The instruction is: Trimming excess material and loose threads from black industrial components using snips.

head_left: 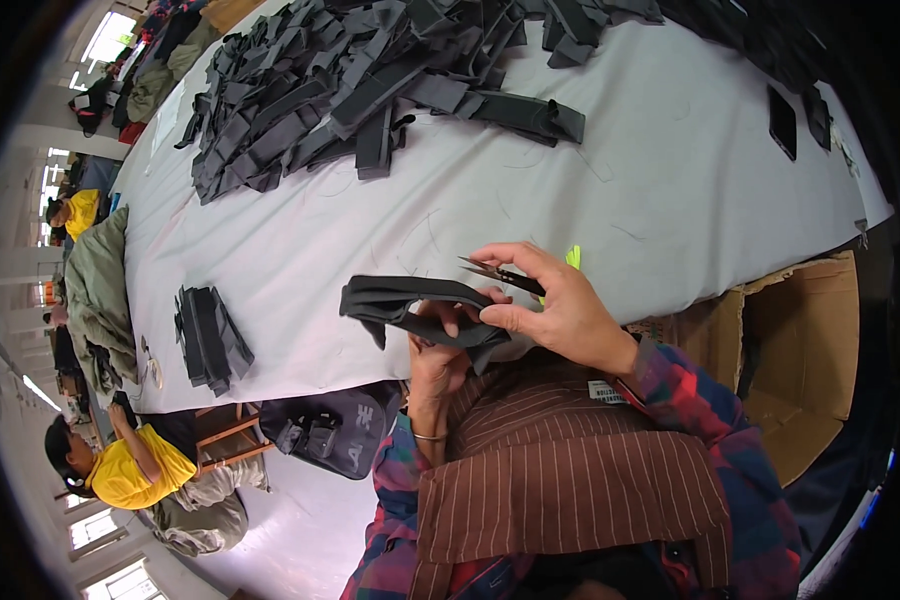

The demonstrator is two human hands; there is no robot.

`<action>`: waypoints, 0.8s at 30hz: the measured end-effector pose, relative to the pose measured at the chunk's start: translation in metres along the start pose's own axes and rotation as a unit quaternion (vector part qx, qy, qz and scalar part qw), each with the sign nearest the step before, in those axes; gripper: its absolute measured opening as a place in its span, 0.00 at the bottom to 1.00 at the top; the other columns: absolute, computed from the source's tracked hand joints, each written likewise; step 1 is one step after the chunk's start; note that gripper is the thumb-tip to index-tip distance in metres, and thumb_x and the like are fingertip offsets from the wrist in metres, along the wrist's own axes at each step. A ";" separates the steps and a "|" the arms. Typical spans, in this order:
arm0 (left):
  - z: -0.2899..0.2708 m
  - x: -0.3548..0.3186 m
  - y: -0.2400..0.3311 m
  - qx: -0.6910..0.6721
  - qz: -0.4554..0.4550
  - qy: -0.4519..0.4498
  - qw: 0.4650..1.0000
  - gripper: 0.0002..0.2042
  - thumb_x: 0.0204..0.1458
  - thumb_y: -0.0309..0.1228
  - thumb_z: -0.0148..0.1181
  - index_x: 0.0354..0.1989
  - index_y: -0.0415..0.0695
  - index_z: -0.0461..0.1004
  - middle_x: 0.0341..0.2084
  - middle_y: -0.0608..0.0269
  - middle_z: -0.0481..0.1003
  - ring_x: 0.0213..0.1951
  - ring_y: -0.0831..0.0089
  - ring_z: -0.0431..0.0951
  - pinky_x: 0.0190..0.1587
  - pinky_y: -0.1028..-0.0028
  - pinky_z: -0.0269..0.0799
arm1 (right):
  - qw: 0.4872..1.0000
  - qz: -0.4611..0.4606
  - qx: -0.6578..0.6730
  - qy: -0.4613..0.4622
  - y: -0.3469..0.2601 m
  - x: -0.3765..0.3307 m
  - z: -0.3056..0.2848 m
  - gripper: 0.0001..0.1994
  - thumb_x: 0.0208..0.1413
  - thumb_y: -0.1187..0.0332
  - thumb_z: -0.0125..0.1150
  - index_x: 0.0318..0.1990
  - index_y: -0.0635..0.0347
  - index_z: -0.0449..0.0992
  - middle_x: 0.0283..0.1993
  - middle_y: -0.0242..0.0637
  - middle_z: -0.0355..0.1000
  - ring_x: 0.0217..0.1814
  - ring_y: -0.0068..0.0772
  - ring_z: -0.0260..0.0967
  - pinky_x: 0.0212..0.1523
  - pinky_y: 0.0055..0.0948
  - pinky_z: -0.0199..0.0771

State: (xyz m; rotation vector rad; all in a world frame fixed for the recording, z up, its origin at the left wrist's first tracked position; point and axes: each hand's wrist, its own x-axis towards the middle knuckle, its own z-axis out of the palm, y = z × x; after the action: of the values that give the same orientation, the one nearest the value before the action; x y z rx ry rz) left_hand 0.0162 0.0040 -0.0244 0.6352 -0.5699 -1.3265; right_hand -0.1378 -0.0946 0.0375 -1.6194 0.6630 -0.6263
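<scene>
Both hands grip: left hand (438, 352) a dark fabric strip (410, 305), right hand (555, 305) thread snips (500, 273) (near strip).

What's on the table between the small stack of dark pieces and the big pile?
In the head view, only bare grey table cloth lies between the small stack and the big pile.

A long grey-covered worktop (610, 190) stretches away beyond the hands, with a large heap of dark fabric strips (370, 80) at its far end. A small stack of dark pieces (210, 340) lies well to the left of the hands, an open cardboard box (800, 350) sits to their right, and a seated person in a yellow shirt (135, 470) is far left below.
</scene>
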 end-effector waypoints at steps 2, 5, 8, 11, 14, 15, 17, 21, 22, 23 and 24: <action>-0.003 -0.004 -0.001 0.005 -0.020 0.029 0.999 0.11 0.40 0.22 0.61 0.28 0.45 0.64 0.52 0.49 0.69 0.52 0.47 0.71 0.54 0.54 0.70 | 0.996 0.023 0.085 -0.023 0.003 0.002 0.001 0.22 0.52 0.73 0.63 0.55 0.60 0.69 0.52 0.32 0.69 0.54 0.20 0.64 0.54 0.23 0.66; -0.013 -0.008 -0.002 -0.005 -0.026 0.022 0.999 0.13 0.36 0.21 0.55 0.34 0.41 0.67 0.54 0.47 0.68 0.53 0.47 0.71 0.55 0.54 0.68 | 0.977 0.083 0.172 -0.095 0.003 0.003 -0.002 0.25 0.51 0.74 0.63 0.59 0.60 0.67 0.54 0.32 0.68 0.56 0.22 0.63 0.59 0.23 0.63; 0.007 -0.005 0.007 0.020 -0.066 0.091 0.993 0.26 0.36 0.23 0.56 0.50 0.38 0.67 0.54 0.48 0.68 0.54 0.51 0.70 0.58 0.57 0.66 | 0.977 0.060 0.183 -0.092 0.009 0.000 -0.001 0.27 0.50 0.75 0.63 0.60 0.60 0.66 0.55 0.34 0.67 0.57 0.22 0.64 0.59 0.23 0.63; 0.014 -0.003 0.011 -0.055 -0.054 0.087 0.993 0.33 0.44 0.27 0.59 0.61 0.36 0.57 0.48 0.54 0.68 0.51 0.63 0.71 0.56 0.66 0.66 | 0.970 0.046 0.231 -0.061 0.007 -0.004 0.004 0.26 0.50 0.77 0.62 0.59 0.61 0.66 0.56 0.34 0.68 0.55 0.19 0.63 0.55 0.20 0.63; 0.029 0.004 0.012 0.069 -0.029 0.060 0.995 0.32 0.51 0.28 0.54 0.65 0.39 0.50 0.51 0.55 0.66 0.53 0.66 0.69 0.57 0.67 0.64 | 0.982 0.083 0.169 0.018 0.012 -0.004 0.012 0.18 0.52 0.78 0.57 0.52 0.62 0.71 0.42 0.26 0.71 0.40 0.11 0.62 0.43 0.16 0.64; 0.029 0.004 0.010 0.069 -0.029 0.060 0.995 0.32 0.51 0.28 0.54 0.65 0.39 0.50 0.51 0.55 0.66 0.53 0.66 0.69 0.57 0.67 0.64 | 0.982 0.083 0.168 0.017 0.013 -0.003 0.011 0.18 0.52 0.78 0.57 0.52 0.62 0.71 0.42 0.26 0.71 0.40 0.11 0.62 0.43 0.16 0.64; 0.027 0.008 0.007 0.113 -0.056 0.156 0.980 0.31 0.53 0.22 0.50 0.66 0.40 0.49 0.52 0.56 0.66 0.54 0.67 0.67 0.57 0.68 0.64 | 0.981 0.101 0.161 0.044 0.015 -0.002 0.008 0.12 0.54 0.76 0.56 0.46 0.62 0.75 0.33 0.22 0.69 0.33 0.11 0.60 0.37 0.16 0.63; 0.020 0.007 0.007 0.084 -0.058 0.153 0.983 0.26 0.55 0.22 0.47 0.63 0.38 0.53 0.46 0.53 0.70 0.47 0.65 0.73 0.54 0.65 0.68 | 0.980 0.109 0.144 0.082 0.025 -0.004 0.003 0.07 0.54 0.73 0.59 0.39 0.64 0.77 0.29 0.21 0.67 0.32 0.11 0.60 0.35 0.15 0.62; 0.020 0.007 0.008 0.083 -0.057 0.154 0.983 0.26 0.55 0.22 0.47 0.63 0.38 0.53 0.46 0.53 0.70 0.47 0.65 0.73 0.54 0.65 0.68 | 0.980 0.109 0.143 0.081 0.028 -0.005 0.002 0.07 0.54 0.73 0.59 0.39 0.64 0.77 0.29 0.21 0.67 0.32 0.11 0.60 0.35 0.15 0.62; 0.019 0.007 0.009 0.059 -0.051 0.150 0.986 0.26 0.56 0.25 0.48 0.64 0.40 0.53 0.44 0.54 0.70 0.46 0.65 0.73 0.52 0.63 0.69 | 0.986 0.112 0.101 0.071 0.030 -0.007 0.000 0.06 0.54 0.72 0.60 0.38 0.64 0.77 0.28 0.21 0.67 0.32 0.11 0.60 0.34 0.15 0.62; 0.018 0.008 0.009 0.033 -0.046 0.146 0.988 0.26 0.56 0.28 0.48 0.64 0.42 0.53 0.42 0.55 0.70 0.45 0.65 0.73 0.51 0.62 0.70 | 0.990 0.116 0.058 0.061 0.032 -0.007 0.000 0.06 0.53 0.72 0.62 0.37 0.64 0.77 0.28 0.21 0.67 0.32 0.12 0.61 0.34 0.16 0.62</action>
State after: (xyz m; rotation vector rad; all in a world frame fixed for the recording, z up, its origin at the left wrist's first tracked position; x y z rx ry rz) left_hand 0.0115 -0.0049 -0.0053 0.9012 -0.3499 -1.2754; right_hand -0.1453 -0.0937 0.0052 -1.3801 0.8755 -0.5841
